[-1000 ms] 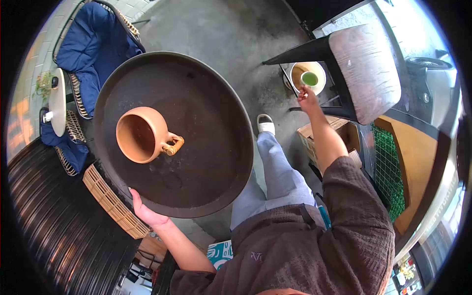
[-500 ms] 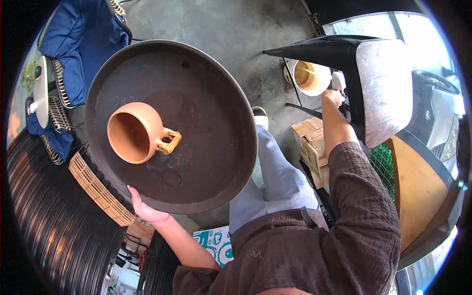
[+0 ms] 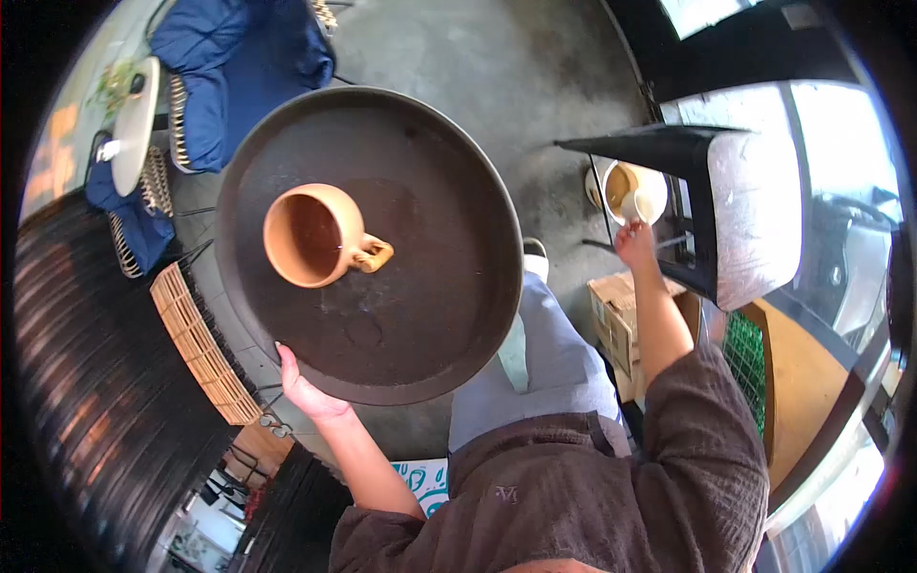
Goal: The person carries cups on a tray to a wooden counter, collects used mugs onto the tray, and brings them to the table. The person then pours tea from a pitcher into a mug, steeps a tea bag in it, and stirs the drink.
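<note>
A round dark brown tray is held up in front of me. My left hand grips its lower left rim, thumb showing, the other fingers hidden beneath. On the tray a tan clay mug leans or lies with its opening toward the left; its twisted handle points right. At the right, my right hand is closed around a small white cup. That cup is over the mouth of a pale bucket on the floor. How far it tilts I cannot tell.
A black-framed stand with a pale shiny top is close to my right arm. Cardboard boxes sit below that arm. Blue cushioned chairs and a white round table are at the left, near a slatted wooden bench.
The white cup, in my right hand, has moved from beside the bucket to over its mouth. The tray and mug have shifted slightly right in view.
</note>
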A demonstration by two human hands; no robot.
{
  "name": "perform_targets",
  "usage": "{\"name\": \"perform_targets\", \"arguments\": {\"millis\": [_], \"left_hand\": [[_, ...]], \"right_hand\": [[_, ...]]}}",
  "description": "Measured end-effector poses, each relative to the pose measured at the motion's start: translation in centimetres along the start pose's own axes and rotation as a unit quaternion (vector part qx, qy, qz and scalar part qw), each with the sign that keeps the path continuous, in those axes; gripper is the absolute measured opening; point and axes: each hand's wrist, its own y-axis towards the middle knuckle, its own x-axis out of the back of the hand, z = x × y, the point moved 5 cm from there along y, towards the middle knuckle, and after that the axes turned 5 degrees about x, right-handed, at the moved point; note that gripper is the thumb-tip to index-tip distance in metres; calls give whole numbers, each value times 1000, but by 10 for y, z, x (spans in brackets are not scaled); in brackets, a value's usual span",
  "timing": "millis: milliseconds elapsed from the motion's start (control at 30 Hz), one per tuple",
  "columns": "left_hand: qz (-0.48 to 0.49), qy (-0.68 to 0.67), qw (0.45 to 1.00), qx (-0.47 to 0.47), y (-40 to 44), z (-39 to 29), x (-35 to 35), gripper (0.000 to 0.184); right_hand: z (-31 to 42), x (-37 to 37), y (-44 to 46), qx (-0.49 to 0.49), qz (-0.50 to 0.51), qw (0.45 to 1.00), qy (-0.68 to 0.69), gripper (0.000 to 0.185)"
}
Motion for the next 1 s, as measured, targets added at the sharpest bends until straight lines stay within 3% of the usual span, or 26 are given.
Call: {"name": "perform_targets", "arguments": {"millis": [133, 300, 433, 500, 567, 633, 800, 833, 867, 1000], "left_hand": [[9, -26, 999, -20, -26, -37, 25, 44], [25, -80, 996, -25, -57, -91, 64, 43], [54, -113, 992, -21, -75, -129, 119, 43], [46, -129, 990, -30, -88, -147, 148, 43], [50, -142, 988, -35, -100, -165, 173, 44], [44, -157, 985, -56, -115, -186, 192, 45], [-14, -177, 979, -100, -140, -220, 245, 45], [17, -198, 975, -101, -142, -224, 250, 45], [45, -218, 970, -100, -145, -227, 253, 45], [34, -245, 964, -97, -153, -239, 264, 46]], "right_hand": [[-21, -39, -114, -36, 136, 986, -84, 20], [-45, -92, -265, 88, 227, 945, -218, 27], [-74, -161, -408, 105, 361, 893, -247, 28], [-92, -190, -471, 102, 447, 829, -321, 30], [-112, -213, -527, 150, 437, 732, -501, 29], [-140, -238, -582, 176, 519, 645, -532, 34], [-237, -273, -686, 122, 609, 538, -571, 35], [-259, -277, -696, 95, 612, 528, -581, 35], [-279, -282, -702, 87, 622, 480, -612, 34], [-355, -293, -725, 99, 685, 392, -606, 34]]}}
